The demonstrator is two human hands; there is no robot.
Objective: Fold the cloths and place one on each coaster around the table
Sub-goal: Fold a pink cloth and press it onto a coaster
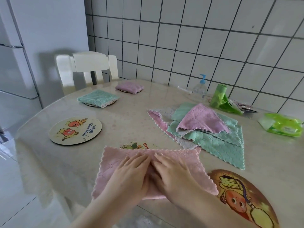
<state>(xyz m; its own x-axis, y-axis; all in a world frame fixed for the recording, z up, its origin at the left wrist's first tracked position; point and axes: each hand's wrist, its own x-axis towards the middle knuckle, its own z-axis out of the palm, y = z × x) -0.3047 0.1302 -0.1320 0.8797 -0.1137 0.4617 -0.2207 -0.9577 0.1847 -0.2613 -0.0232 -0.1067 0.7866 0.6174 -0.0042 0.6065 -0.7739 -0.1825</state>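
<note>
At the bottom centre of the frame, the left hand (131,175) and the right hand (171,173) lie side by side, palms down, on a pink cloth (111,168) spread on the table (49,162). The fingers of both are straight and flat, pressing the fabric, gripping nothing; their inner edges nearly touch. The cloth's far edge covers the near part of a coaster (138,145), of which only a printed sliver shows above it. At the lower right, a large round coaster with a cartoon figure (243,195) touches the cloth's right corner.

In the middle left lies 1 bare round coaster with 2 orange cartoon figures (75,130). To the right of centre sits a loose pile of unfolded cloths (205,127), pink, green, grey and purple, overlapping one another.

Farther up, left of centre, a folded green cloth (97,97) rests on a coaster, and beyond it a folded purple cloth (130,87) rests on another.

Along the tiled wall at the upper right stand a pump bottle (199,89), a green bag roll (218,97) and a green wipes pack (281,125). A white chair (87,68) stands at the table's far end.
</note>
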